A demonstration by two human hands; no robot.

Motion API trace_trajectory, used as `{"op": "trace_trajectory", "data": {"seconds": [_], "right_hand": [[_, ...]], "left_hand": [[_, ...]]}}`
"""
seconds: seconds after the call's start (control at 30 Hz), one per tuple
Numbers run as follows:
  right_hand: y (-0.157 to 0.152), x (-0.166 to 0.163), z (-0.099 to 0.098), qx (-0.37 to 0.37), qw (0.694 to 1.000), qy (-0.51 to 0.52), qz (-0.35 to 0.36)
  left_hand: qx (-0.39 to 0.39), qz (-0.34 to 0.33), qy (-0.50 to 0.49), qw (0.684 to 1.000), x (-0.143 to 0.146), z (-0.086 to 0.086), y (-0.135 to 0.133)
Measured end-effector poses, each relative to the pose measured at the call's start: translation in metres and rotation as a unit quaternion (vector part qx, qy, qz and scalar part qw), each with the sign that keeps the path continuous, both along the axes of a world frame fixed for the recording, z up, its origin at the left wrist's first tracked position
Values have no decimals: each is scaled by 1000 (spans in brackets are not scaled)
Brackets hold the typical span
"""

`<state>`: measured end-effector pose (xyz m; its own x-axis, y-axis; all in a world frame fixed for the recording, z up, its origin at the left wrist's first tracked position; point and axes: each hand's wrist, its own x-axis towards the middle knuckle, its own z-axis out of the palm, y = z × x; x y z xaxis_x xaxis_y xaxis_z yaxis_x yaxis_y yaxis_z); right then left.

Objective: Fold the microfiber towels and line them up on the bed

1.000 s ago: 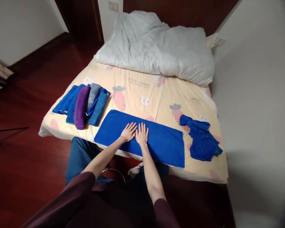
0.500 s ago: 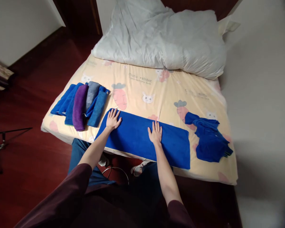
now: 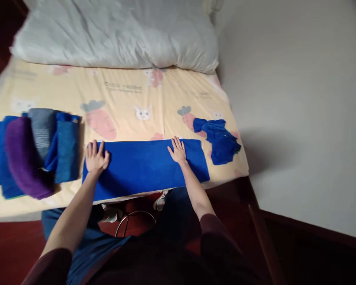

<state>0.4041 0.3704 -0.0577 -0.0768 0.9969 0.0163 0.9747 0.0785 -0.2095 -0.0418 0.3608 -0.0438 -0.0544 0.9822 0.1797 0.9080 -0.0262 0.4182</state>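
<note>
A blue towel (image 3: 139, 164) lies flat as a long rectangle along the bed's front edge. My left hand (image 3: 96, 158) rests on its left end, palm down with the fingers spread. Toward the towel's right end, my right hand (image 3: 178, 151) lies flat near the far edge, its fingers also stretched out. To the left is a group of rolled or folded cloths: a purple one (image 3: 25, 158), a grey one (image 3: 43, 132) and several blue ones (image 3: 67, 150). A crumpled blue cloth (image 3: 222, 144) sits to the right of the flat towel.
The bed (image 3: 127, 107) has a yellow sheet printed with carrots and rabbits. A pale grey quilt (image 3: 115, 35) is heaped at its far side. A bare wall (image 3: 290, 103) stands on the right. Below the bed's edge are shoes (image 3: 111, 213) and a thin metal hoop (image 3: 136, 213).
My view has turned to the right. My right hand has slid rightward along the towel toward its right end; my left hand stays at the left end.
</note>
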Motion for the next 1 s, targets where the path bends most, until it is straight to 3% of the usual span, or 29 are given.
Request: {"op": "trace_trajectory", "data": {"seconds": [0.23,0.5,0.67,0.83,1.0], "right_hand": [[5,60,4,-17,998,-16,-53],[14,109,0,-17,997,-24,-71],[18,129,-9,-8,995,-36,-87],[28,135,-12,-7,993,-48,-106],[19,107,12,-28,987,-78,-134]], "left_hand": [[17,7,65,998,4,0,3],[44,4,54,998,7,0,4],[-3,11,48,999,9,3,3],[0,11,44,999,9,0,8],[-26,12,18,999,12,14,-3]]}}
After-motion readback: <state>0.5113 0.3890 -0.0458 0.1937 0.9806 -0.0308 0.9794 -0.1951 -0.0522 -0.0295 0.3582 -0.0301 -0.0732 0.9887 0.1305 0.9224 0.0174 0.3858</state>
